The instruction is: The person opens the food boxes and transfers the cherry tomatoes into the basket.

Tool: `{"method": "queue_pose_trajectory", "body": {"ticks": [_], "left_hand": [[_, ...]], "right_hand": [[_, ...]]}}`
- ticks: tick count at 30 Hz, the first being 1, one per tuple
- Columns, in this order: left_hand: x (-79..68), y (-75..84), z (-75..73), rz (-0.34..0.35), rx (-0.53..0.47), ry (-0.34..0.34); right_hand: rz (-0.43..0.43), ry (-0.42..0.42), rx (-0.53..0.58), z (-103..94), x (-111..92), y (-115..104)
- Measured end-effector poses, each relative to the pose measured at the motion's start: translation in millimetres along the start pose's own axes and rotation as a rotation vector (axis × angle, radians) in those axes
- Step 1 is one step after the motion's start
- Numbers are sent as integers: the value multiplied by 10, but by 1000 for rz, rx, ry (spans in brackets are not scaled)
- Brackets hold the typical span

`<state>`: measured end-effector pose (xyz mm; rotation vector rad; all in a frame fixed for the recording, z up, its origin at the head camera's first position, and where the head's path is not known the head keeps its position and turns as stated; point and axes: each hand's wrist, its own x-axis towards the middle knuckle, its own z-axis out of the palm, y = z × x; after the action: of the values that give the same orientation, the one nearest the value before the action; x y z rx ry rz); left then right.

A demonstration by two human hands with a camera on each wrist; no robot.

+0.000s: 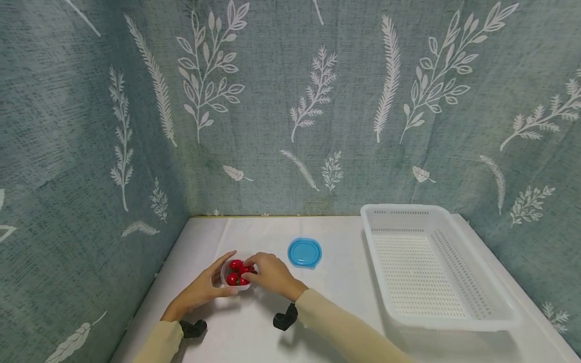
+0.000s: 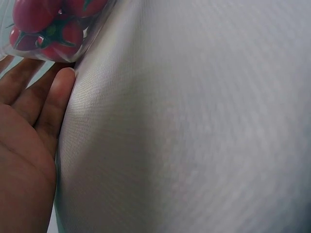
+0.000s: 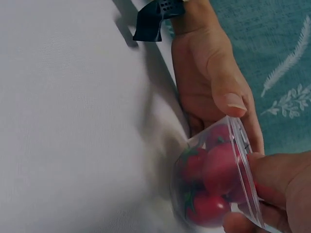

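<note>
Well, my left hand (image 1: pixel 204 290) cupped a clear tub (image 3: pixel 243 160) in the lower part of the head view, left of centre, its thumb on the near side and its fingers curved round the far side; red tomatoes (image 1: pixel 232 279) with green tops lay inside; my right hand (image 1: pixel 274 272) reached over the tub's right side, fingers bent down at the tomatoes, though whether they pinched one I could not tell; a blue lid (image 1: pixel 304 253) lay on the white surface (image 1: pixel 345 282), near the tub and towards the middle of the frame; a white slotted basket (image 1: pixel 417 272) stood at the lower right, well apart from the tub; behind, across the upper frame, hung a grey-green cloth (image 1: pixel 272 60) patterned with pale leaves.
</note>
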<state>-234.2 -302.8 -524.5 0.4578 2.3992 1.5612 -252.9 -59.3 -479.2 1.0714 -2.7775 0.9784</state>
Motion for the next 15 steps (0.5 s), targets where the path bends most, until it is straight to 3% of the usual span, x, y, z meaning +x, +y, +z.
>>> {"method": "queue_pose_trajectory", "body": {"ticks": [5,15], "left_hand": [[2,16,5,-4,-2,-2],[0,9,-9,-10,-7,-11]], "right_hand": [[-8,12,-88,15,25,-32],[51,-12,-51,30,83,-53]]}}
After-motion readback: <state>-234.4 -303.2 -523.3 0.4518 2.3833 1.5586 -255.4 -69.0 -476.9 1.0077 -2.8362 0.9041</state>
